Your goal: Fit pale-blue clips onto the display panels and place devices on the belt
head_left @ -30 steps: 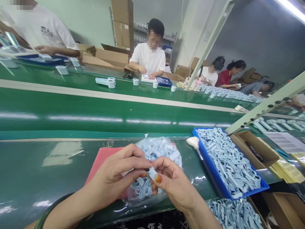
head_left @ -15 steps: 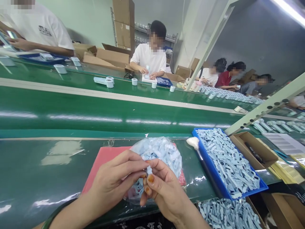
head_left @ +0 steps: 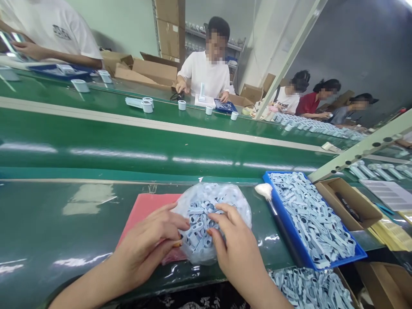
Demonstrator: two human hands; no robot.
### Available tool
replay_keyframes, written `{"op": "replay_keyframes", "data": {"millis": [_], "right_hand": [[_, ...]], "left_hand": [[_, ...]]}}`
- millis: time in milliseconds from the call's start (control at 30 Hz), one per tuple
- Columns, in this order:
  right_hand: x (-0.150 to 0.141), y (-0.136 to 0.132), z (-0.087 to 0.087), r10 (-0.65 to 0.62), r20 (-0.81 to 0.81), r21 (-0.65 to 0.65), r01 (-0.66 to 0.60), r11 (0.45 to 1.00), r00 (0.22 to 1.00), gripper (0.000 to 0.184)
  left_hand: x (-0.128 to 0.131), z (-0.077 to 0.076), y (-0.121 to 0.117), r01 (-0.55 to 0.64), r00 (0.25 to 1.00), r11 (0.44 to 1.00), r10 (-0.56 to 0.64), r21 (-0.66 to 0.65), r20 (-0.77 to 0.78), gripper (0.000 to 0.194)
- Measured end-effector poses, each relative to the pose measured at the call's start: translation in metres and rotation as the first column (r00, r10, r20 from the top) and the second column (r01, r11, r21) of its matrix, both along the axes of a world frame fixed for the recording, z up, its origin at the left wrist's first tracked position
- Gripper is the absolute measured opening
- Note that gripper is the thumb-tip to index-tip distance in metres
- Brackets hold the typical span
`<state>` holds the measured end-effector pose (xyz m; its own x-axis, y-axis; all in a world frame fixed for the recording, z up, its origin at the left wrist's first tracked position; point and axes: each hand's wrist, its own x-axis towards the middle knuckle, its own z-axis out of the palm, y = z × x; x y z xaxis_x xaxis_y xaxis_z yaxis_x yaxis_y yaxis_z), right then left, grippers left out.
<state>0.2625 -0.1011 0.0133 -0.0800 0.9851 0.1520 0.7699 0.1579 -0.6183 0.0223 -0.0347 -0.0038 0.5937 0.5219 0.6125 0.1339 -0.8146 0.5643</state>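
- Left hand (head_left: 149,240) at bag's (head_left: 243,206) 9 o'clock; cannot tell grip
- Right hand (head_left: 240,246) open over parts (head_left: 197,229)
- Tray (head_left: 360,255) at 3 o'clock, apparently for reach

The left fingertips (head_left: 177,243) are hiding whatever they may be pinching; the right palm is covering part of the clear bag (head_left: 246,210). The picture's bottom edge is cutting off both forearms and the lower heap of pale pieces (head_left: 310,285).
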Motion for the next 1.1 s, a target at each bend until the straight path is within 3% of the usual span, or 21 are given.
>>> {"op": "replay_keyframes", "data": {"millis": [100,233,333,433,533,633,700,833,900,967,1033,1100], "right_hand": [[-0.01,0.015,-0.004,0.136,0.249,0.037,-0.149,0.988,0.959,0.036],[-0.029,0.039,-0.002,0.229,0.513,-0.118,-0.197,0.973,0.827,0.028],[-0.036,0.053,0.002,0.216,0.596,-0.129,-0.174,0.976,0.773,0.023],[-0.034,0.061,0.002,0.182,0.575,-0.097,-0.154,0.983,0.798,0.017],[-0.025,0.06,-0.002,0.146,0.361,-0.029,-0.146,0.989,0.921,0.014],[-0.012,0.052,-0.003,0.052,-0.079,-0.054,-0.056,0.997,0.995,0.01],[-0.007,0.045,-0.002,-0.058,-0.371,-0.162,-0.003,0.987,0.927,0.011],[-0.006,0.031,0.0,-0.139,-0.746,-0.247,-0.078,0.966,0.651,0.038],[-0.01,0.025,0.0,-0.141,-0.831,-0.261,-0.154,0.953,0.539,0.046],[-0.014,0.019,-0.002,-0.144,-0.875,-0.272,-0.222,0.937,0.463,0.048],[-0.017,0.014,-0.003,-0.131,-0.898,-0.264,-0.278,0.924,0.42,0.047],[-0.017,0.011,-0.004,-0.116,-0.913,-0.253,-0.323,0.912,0.39,0.047]], "left_hand": [[-0.004,-0.01,0.0,-0.041,0.998,0.993,0.045,0.112,-0.034,0.027],[-0.003,-0.015,0.001,-0.1,0.995,0.976,0.095,0.195,0.034,0.026],[0.0,-0.011,0.002,-0.108,0.993,0.98,0.098,0.165,0.069,0.022],[0.001,-0.006,0.003,-0.126,0.99,0.983,0.117,0.136,0.074,0.02],[-0.001,-0.004,0.002,-0.137,0.988,0.985,0.128,0.104,0.089,0.02],[-0.002,-0.002,0.0,-0.157,0.981,0.987,0.154,0.02,0.119,0.018],[0.001,0.001,-0.001,-0.164,0.971,0.984,0.174,-0.074,0.166,0.015],[0.017,0.015,-0.004,-0.077,0.935,0.943,0.181,-0.325,0.305,0.008],[0.027,0.021,-0.005,-0.027,0.916,0.915,0.184,-0.403,0.356,0.005],[0.036,0.024,-0.006,0.011,0.91,0.901,0.171,-0.433,0.379,0.02],[0.042,0.025,-0.006,0.049,0.911,0.899,0.139,-0.435,0.389,0.029],[0.045,0.025,-0.005,0.081,0.916,0.895,0.107,-0.438,0.387,0.025]]}}
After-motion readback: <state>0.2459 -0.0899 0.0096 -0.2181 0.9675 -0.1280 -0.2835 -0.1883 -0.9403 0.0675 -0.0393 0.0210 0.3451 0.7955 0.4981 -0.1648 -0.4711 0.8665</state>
